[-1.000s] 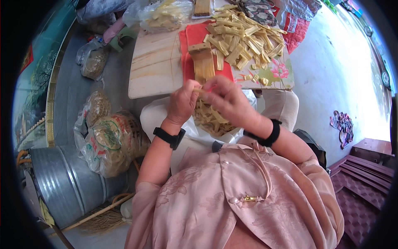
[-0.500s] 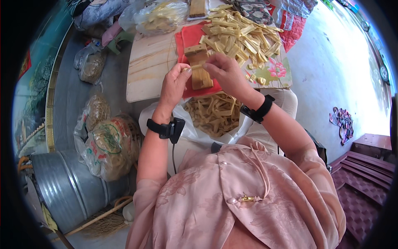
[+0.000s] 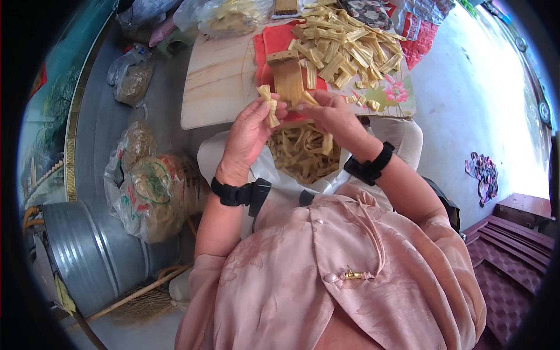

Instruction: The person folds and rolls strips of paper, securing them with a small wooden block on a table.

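Note:
My left hand (image 3: pixel 249 129) holds a yellow dried-looking strip (image 3: pixel 268 106), pinched in at its middle like a bow, upright between thumb and fingers. My right hand (image 3: pixel 337 116) has its fingers closed on another yellow strip (image 3: pixel 308 98), whose end sticks out by the fingertips. Between and just beyond both hands stands a wooden block (image 3: pixel 284 57) on a red cloth (image 3: pixel 262 61). Its near end is partly hidden by my fingers. Below the hands, a white plastic bag (image 3: pixel 263 166) between my legs holds many similar yellow strips (image 3: pixel 303 154).
A heap of flat yellow strips (image 3: pixel 350 44) covers the table's far right. Several short pieces (image 3: pixel 371 104) lie near a printed pink flower. The pale tabletop (image 3: pixel 213 81) extends left. Filled plastic bags (image 3: pixel 157 195) and a metal drum (image 3: pixel 87 251) stand on the left floor.
Both hands have drawn nearer to me and the left has turned, so its bow-shaped strip now shows plainly. A strip end now shows at the right fingertips. The view has shifted slightly.

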### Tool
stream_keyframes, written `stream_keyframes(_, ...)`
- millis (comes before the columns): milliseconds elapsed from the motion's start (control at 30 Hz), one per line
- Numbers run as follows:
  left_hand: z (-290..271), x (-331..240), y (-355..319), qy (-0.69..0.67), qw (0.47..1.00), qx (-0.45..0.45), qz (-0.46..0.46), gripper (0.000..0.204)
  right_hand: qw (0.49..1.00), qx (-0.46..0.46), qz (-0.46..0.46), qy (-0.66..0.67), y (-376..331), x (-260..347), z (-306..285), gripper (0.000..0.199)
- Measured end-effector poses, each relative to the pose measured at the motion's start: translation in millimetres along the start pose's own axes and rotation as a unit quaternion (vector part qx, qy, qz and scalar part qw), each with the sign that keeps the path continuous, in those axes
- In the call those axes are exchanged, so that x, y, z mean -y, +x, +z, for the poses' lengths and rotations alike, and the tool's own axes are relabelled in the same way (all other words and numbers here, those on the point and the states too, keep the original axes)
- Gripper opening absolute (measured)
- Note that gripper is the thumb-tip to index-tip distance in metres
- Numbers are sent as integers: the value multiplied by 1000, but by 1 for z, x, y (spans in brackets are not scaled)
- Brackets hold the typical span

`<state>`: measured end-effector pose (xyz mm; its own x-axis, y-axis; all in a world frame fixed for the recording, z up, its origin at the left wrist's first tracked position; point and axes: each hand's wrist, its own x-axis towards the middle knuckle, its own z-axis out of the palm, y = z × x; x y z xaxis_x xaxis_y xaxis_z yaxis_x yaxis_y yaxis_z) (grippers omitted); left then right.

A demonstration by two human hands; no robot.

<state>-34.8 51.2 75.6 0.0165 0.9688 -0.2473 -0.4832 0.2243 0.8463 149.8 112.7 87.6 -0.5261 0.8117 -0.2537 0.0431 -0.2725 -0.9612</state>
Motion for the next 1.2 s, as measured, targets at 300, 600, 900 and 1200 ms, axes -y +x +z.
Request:
stream_keyframes(300, 17, 20, -15, -10, 994, -4, 110, 23, 945, 146, 123, 265, -22, -7, 29, 21)
stream_keyframes(600, 29, 1, -35, 55, 996, 57, 45, 18, 981, 134, -115, 76, -46, -7, 34, 20)
stream_keyframes(900, -3, 26, -28, 449, 893, -25, -1, 15, 973, 60, -187, -123, -34, -33, 23, 23)
stream_keyframes(1200, 0, 63, -42, 104, 984, 119, -80, 26, 832, -41, -451, -320, -41, -18, 30, 12)
